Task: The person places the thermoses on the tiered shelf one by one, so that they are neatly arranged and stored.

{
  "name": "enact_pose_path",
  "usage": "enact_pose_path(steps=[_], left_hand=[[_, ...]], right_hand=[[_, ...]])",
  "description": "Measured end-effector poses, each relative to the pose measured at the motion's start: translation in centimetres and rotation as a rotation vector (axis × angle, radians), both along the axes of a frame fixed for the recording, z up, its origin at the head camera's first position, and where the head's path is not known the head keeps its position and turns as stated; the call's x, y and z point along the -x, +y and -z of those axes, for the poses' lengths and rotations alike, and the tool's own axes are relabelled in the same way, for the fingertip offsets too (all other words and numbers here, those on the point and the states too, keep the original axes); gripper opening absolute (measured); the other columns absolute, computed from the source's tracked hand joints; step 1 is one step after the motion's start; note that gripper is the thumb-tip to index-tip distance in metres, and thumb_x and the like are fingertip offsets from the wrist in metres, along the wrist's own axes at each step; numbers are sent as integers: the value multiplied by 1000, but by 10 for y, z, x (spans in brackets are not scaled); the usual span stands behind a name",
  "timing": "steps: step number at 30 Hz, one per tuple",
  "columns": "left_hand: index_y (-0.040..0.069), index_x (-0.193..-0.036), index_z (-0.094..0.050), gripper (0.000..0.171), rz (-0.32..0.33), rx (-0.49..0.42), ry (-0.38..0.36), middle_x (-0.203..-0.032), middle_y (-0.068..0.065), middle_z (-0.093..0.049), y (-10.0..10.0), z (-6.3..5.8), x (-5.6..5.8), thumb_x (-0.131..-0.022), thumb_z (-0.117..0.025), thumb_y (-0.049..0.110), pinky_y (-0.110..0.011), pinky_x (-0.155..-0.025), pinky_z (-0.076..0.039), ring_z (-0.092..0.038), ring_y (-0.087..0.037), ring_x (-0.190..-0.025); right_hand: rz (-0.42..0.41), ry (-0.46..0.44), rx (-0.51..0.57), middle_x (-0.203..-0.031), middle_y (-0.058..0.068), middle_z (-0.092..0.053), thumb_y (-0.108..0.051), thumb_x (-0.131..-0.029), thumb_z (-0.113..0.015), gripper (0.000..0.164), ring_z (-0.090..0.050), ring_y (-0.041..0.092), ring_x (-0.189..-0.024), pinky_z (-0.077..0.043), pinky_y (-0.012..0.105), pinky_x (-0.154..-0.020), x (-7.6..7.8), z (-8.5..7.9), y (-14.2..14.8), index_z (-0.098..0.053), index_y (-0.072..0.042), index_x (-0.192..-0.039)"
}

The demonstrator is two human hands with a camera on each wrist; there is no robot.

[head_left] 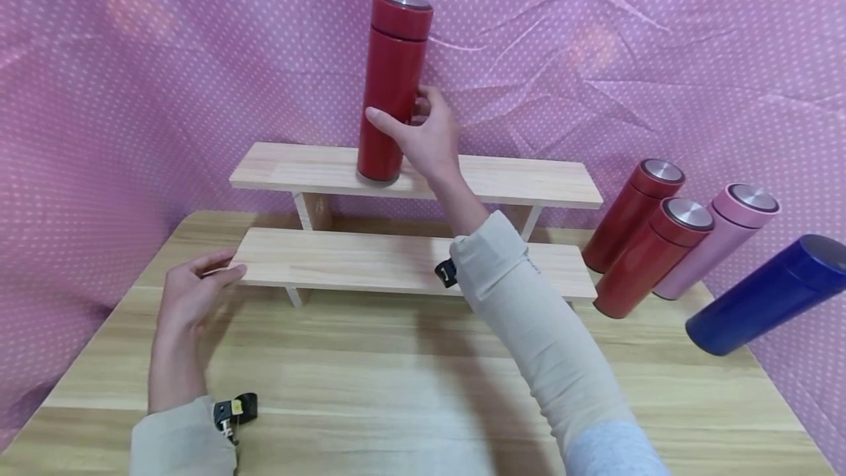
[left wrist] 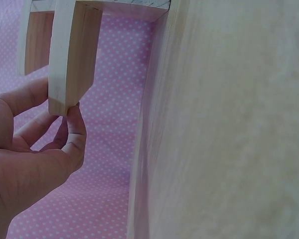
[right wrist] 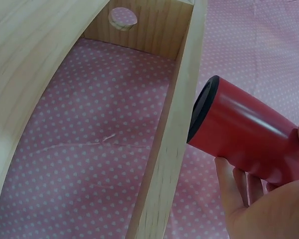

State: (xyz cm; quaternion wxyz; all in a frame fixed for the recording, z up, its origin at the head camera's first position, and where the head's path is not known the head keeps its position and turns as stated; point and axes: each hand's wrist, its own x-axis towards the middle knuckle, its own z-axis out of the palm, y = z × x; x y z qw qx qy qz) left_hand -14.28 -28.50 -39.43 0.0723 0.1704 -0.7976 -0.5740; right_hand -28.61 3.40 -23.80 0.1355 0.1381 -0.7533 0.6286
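My right hand (head_left: 429, 134) grips a red thermos flask (head_left: 395, 72) around its lower half, above the upper board of a two-tier wooden shelf (head_left: 522, 181). The flask has a steel-topped lid and leans slightly. Seen from the right wrist, its dark base (right wrist: 203, 109) is at the upper board's edge; whether it fully rests there I cannot tell. My left hand (head_left: 192, 292) holds the left end of the lower board (head_left: 370, 259). In the left wrist view, fingers and thumb pinch that board end (left wrist: 60, 94) from both sides.
To the right of the shelf stand two more red flasks (head_left: 637, 215) (head_left: 654, 259), a pink flask (head_left: 717, 241) and a blue flask (head_left: 769, 296). All are on the wooden table (head_left: 344, 380). Pink dotted cloth (head_left: 251, 42) hangs behind and at the sides.
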Motion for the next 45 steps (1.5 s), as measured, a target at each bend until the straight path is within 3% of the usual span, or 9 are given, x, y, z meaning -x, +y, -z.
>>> enact_pose_path(steps=[7,20,28,36,45], left_hand=[[0,-147,-50,63,-4,9,-7,-127,1,-52,2,0,-1,-96,-74,28,-20,-72,-50,-57,-2,-92],[-1,-147,-50,62,-8,16,-4,-126,2,-54,2,-1,-1,-96,-73,27,-16,-77,-51,-58,2,-90],[2,-148,-50,64,5,38,-20,-135,-5,-51,2,-4,-5,-96,-74,31,-22,-71,-52,-58,-1,-90],[0,-147,-50,64,-4,-13,3,-121,7,-54,3,-2,-7,-95,-76,26,-15,-81,-52,-58,2,-93],[2,-148,-50,64,-11,13,-16,-136,-6,-50,3,2,-10,-95,-74,30,-17,-76,-51,-57,0,-94]], right_hand=[[12,-8,-75,-126,2,-64,-42,-80,-86,73,-60,17,-110,-51,28,-92,4,0,1,-56,-16,-141],[-6,-31,-80,-133,3,-64,-41,-80,-88,79,-61,19,-116,-51,30,-96,5,4,-2,-56,-15,-147],[-25,-13,-73,-133,5,-63,-38,-82,-87,77,-60,19,-117,-51,30,-96,3,3,-5,-54,-14,-147],[-48,6,-75,-134,4,-62,-37,-83,-86,75,-60,20,-115,-52,31,-95,0,7,-5,-53,-15,-147],[-63,7,-59,-133,4,-62,-36,-83,-85,73,-61,19,-114,-52,32,-94,-4,13,-4,-53,-14,-144]])
